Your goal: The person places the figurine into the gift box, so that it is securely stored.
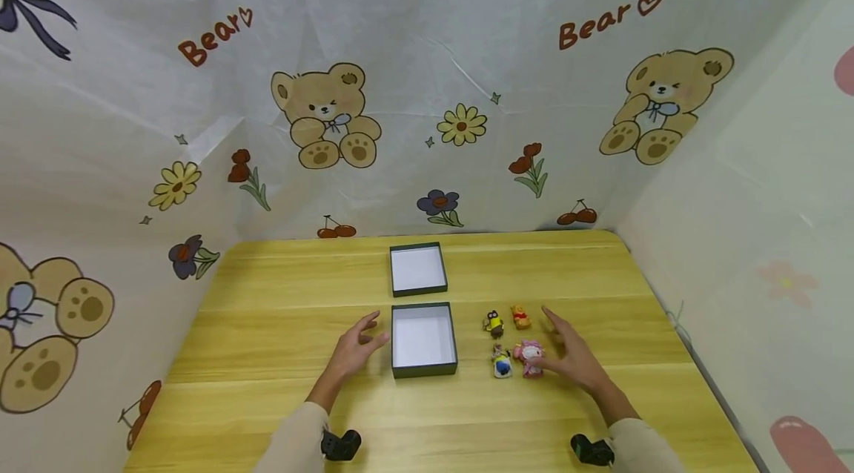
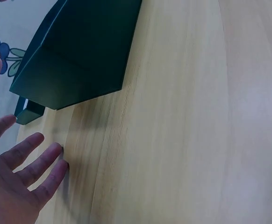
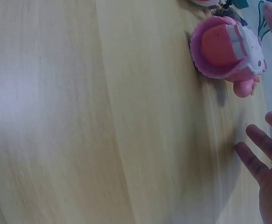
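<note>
My left hand (image 1: 353,351), fingers spread, hovers at the left side of an open dark green box (image 1: 423,369) with a white inside. In the left wrist view a gap separates that hand (image 2: 19,182) from the box (image 2: 75,56). On the right, my right hand (image 1: 577,358) is held with fingers apart beside a pink figurine (image 1: 529,351). The right wrist view shows its fingers (image 3: 264,142) clear of the pink figurine (image 3: 220,46). Close by stand a yellow figurine (image 1: 494,323), an orange bear figurine (image 1: 520,317) in red and a white-and-blue figurine (image 1: 502,363).
Behind the box lies a shallow dark green tray-like lid (image 1: 417,269), white inside up. Everything rests on a wood-grain table (image 1: 267,325). A bear-print sheet (image 1: 400,50) hangs behind the table, and another pale sheet (image 1: 767,199) borders it at right.
</note>
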The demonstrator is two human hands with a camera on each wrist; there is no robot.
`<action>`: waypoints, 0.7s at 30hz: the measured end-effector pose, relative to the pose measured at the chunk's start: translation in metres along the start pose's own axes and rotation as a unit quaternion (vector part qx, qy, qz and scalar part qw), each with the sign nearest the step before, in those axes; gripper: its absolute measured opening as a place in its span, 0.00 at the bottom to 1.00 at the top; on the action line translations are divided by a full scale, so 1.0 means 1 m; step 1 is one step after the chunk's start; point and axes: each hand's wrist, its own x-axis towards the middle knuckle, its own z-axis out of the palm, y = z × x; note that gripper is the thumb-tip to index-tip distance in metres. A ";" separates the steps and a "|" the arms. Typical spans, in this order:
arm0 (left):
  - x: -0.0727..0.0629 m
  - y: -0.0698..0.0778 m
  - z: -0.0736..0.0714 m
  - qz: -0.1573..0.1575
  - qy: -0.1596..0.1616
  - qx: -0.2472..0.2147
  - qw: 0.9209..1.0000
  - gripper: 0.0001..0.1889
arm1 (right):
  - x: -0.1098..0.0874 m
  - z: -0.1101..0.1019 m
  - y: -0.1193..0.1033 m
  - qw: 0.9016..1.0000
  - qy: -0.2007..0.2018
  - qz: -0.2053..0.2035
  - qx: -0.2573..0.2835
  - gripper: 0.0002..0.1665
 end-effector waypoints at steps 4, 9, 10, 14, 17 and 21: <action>0.002 0.000 0.001 -0.004 -0.003 -0.007 1.000 0.32 | 0.002 0.006 0.002 1.000 0.002 0.005 0.002 0.61; 0.004 0.003 0.002 -0.012 -0.009 -0.015 1.000 0.30 | 0.004 0.010 0.001 1.000 0.002 0.004 0.011 0.59; 0.005 0.003 0.003 -0.014 -0.010 -0.018 1.000 0.30 | 0.005 0.010 0.001 1.000 0.002 0.004 0.015 0.58; 0.005 0.004 0.005 -0.024 -0.010 -0.037 0.999 0.29 | 0.008 0.011 0.000 1.000 -0.003 0.008 0.030 0.54; 0.006 0.004 0.007 -0.030 -0.016 -0.062 0.998 0.28 | 0.009 0.011 0.001 0.999 -0.013 0.011 0.037 0.51; 0.007 0.005 0.010 -0.034 -0.029 -0.092 0.995 0.27 | 0.009 0.009 0.002 0.999 -0.028 0.011 0.045 0.48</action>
